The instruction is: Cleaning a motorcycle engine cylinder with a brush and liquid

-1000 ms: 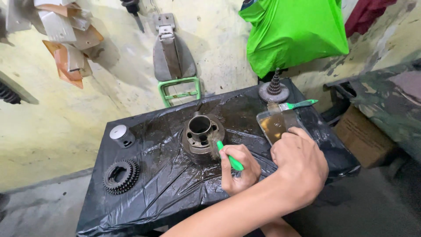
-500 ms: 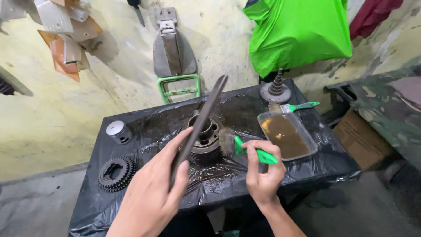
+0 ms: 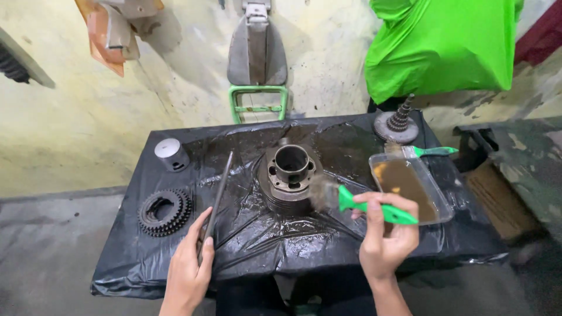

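Left hand (image 3: pixel 188 270), at 7 o'clock, grips a dark flat file (image 3: pixel 217 198) by its lower end, blade angled up clear of the work. Right hand (image 3: pixel 386 234), at 5 o'clock, is closed on a green-handled brush (image 3: pixel 357 205), bristles against the engine cylinder (image 3: pixel 290 177) at centre. A tray of brown fluid (image 3: pixel 410 187) sits at 3 o'clock, within dipping reach.

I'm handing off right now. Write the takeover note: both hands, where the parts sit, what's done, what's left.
Left hand: gripping the near end of a long dark metal file, which slants up over the table's black plastic sheet.
Right hand: holding a green-handled brush, bristles close against the side of the engine cylinder at table centre.
Other parts: tray of brown liquid on the right, second green brush behind it, gear shaft far right, piston and sprocket cluster on the left.
Done: cylinder and sheet look wet.
Left: cylinder looks dark and grimy; file not touching it.
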